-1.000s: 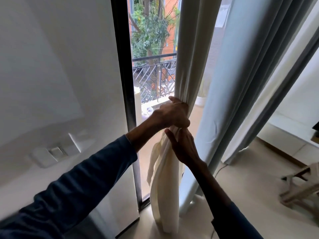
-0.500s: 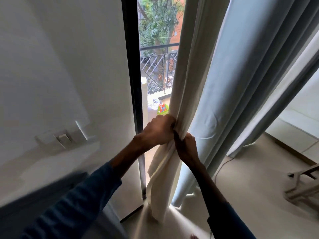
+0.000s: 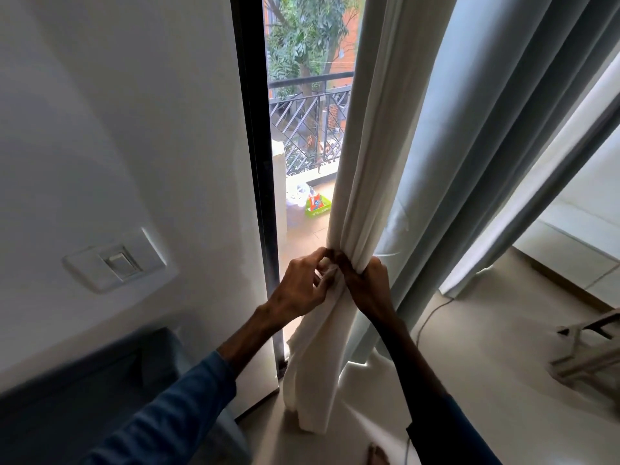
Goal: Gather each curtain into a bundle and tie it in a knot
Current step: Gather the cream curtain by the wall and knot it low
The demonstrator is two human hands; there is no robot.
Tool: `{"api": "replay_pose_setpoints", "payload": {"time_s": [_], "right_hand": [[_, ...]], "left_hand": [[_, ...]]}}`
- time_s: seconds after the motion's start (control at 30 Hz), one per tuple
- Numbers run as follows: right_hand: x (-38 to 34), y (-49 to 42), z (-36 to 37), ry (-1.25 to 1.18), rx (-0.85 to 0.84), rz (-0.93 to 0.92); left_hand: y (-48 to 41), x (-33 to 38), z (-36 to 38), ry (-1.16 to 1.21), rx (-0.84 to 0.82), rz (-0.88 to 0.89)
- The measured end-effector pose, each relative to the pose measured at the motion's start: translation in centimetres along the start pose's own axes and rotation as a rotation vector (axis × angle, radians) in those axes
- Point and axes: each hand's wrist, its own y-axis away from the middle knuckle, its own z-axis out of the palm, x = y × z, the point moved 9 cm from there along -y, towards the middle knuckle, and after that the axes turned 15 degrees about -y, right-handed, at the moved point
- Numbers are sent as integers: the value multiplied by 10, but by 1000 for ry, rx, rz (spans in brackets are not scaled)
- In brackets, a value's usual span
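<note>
Cream-white fabric curtain [image 3: 365, 146] is hanging gathered into a narrow bundle btwn the black door frame [image 3: 251, 129] and the wider grey-blue pleated curtain [image 3: 469, 146], w/ its loose lower end reaching the pale floor. L hand [image 3: 298, 290] is pinching a fold at the bundle's left edge w/ curled fingers. R hand [image 3: 369, 290] is wrapping round the bundle from the right, gripping it at the same height. White wall switch plate [image 3: 115, 263] is sitting on the wall at left. Black balcony railing [image 3: 308, 122] is showing thru the gap.
</note>
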Motion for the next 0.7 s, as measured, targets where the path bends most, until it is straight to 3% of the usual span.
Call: {"api": "replay_pose_setpoints", "payload": {"time_s": [0.7], "right_hand": [[11,0,5,-107,-94,78]], "left_hand": [[16,-9,9,72,-226,-91]]}}
